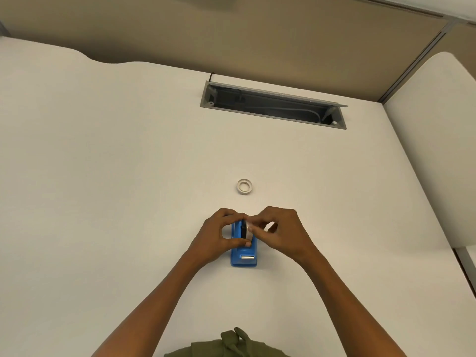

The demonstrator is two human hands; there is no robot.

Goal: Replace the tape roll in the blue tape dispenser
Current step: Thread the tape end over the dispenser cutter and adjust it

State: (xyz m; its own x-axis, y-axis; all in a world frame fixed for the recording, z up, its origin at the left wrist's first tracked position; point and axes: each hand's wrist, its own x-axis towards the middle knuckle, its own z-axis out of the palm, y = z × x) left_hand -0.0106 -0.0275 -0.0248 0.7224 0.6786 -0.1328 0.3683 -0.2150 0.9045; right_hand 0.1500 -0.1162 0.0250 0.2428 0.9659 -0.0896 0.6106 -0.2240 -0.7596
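**Both hands at the blue dispenser, spare ring lying beyond**

Olive-green cloth bunches at the very bottom edge, close under the camera, and two bare forearms reach out from either side of it over a white desk.

They meet at the blue tape dispenser, which sits flat on the desk with its metal cutter end towards the person. Its near half is in plain sight; its far half is covered by the fingers.

On the left, the left hand curls round the dispenser's side, thumb lying across the body near the middle and fingers arched over the top, gripping it. From the other side the right hand comes in, its fingertips pinched together on a pale tape roll that stands on edge in the dispenser's cradle, beside a dark hub. That roll is right between the two sets of fingertips, which nearly touch above it.

Farther out on the desk, well apart from both hands, a white ring lies flat; I cannot tell whether it is a bare core or has tape on it.

Beyond that, a grey cable tray is sunk into the desktop, its lid raised, with cables inside. Tan partition panels stand behind the desk.
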